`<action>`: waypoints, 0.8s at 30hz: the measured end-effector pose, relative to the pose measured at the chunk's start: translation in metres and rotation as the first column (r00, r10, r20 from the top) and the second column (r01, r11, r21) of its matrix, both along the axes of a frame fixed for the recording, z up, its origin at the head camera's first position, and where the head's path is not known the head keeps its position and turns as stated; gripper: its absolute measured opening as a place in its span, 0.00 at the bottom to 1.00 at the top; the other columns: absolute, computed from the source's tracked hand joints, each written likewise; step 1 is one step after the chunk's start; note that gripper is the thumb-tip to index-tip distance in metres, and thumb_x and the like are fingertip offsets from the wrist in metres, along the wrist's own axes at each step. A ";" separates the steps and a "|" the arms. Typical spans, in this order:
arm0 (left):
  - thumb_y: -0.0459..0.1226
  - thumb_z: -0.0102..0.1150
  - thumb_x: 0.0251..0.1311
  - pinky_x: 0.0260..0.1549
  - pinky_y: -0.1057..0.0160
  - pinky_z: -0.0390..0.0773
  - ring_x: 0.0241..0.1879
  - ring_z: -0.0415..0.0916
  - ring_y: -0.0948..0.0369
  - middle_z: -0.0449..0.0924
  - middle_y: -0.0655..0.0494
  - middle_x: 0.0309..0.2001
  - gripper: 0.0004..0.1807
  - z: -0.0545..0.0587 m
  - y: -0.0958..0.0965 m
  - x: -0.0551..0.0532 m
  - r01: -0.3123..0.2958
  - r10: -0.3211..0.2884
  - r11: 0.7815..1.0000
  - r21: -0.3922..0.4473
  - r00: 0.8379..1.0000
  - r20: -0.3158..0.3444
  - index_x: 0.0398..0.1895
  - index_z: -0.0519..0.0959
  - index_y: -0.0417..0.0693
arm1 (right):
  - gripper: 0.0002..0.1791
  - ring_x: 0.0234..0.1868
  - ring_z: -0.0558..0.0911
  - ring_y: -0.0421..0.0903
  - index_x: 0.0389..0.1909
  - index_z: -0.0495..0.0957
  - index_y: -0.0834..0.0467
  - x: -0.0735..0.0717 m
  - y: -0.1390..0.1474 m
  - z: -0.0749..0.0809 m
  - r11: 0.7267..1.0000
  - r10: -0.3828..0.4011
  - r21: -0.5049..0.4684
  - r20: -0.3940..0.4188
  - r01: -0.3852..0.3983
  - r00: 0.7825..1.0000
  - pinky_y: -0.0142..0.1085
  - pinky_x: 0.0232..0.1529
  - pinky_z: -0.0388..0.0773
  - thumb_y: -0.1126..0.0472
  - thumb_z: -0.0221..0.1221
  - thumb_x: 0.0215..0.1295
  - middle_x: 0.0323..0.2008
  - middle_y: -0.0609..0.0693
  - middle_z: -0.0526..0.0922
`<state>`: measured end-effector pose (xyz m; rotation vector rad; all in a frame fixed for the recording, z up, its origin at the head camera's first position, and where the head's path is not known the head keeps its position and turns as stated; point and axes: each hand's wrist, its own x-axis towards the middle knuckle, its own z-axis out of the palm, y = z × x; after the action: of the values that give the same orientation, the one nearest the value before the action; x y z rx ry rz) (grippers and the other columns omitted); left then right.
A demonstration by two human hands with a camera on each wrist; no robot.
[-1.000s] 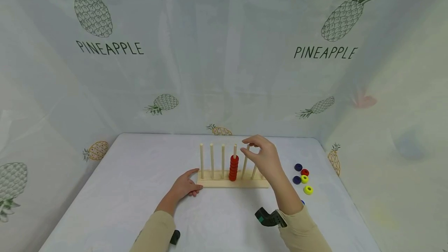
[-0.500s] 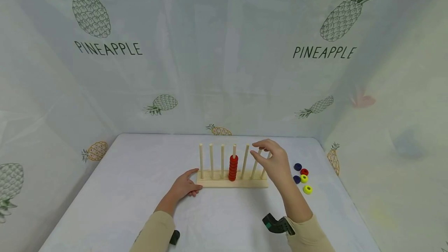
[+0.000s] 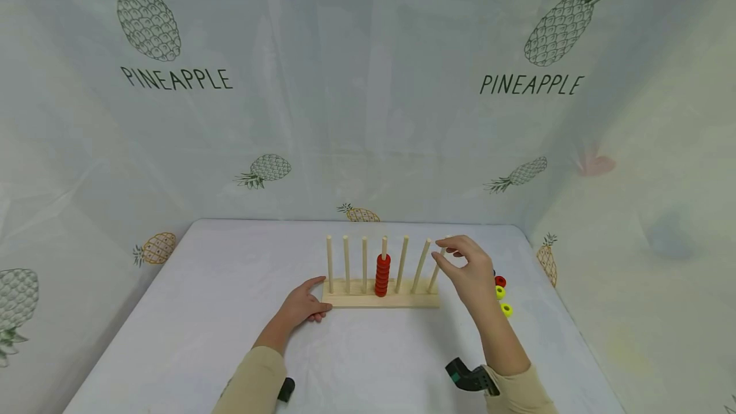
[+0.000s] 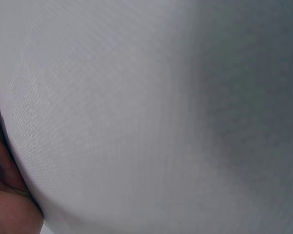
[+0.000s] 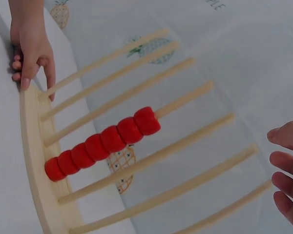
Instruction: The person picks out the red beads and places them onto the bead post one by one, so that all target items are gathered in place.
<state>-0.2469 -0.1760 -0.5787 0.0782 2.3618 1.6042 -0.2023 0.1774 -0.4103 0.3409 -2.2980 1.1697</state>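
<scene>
A wooden peg stand (image 3: 351, 301) with several upright pegs is on the table. Several red beads (image 3: 382, 276) are stacked on its middle peg, and the other pegs are bare. My left hand (image 3: 303, 302) holds the stand's left end, thumb at the front edge and index finger at the back. In the left wrist view only a bit of that hand (image 4: 10, 204) shows at the edge. Nothing is between the fingers of my right hand (image 3: 473, 273), raised at the top of the rightmost peg (image 5: 229, 209); thumb and fingers are bent and apart.
On the right of the table lie a loose red bead (image 3: 501, 282) and two yellow beads (image 3: 506, 310). A dark blue bead is mostly hidden behind the right hand. A pineapple-print cloth (image 3: 368, 114) hangs behind the table.
My right hand has moved rightward along the peg tops, from the peg beside the red stack to the rightmost one. It now covers the dark blue beads. The left hand stays put.
</scene>
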 end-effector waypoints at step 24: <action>0.34 0.72 0.54 0.17 0.67 0.74 0.15 0.75 0.63 0.81 0.52 0.19 0.44 0.006 0.002 0.000 -0.019 0.019 1.000 -0.006 1.000 0.018 0.73 0.59 0.43 | 0.10 0.39 0.79 0.47 0.40 0.85 0.57 -0.001 0.040 -0.026 0.986 -0.146 0.093 0.042 0.141 0.988 0.24 0.37 0.70 0.67 0.70 0.56 0.39 0.48 0.83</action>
<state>-0.2464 -0.1739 -0.5731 0.0403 2.3598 1.6002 -0.2036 0.2177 -0.4360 0.1775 -2.3790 1.0166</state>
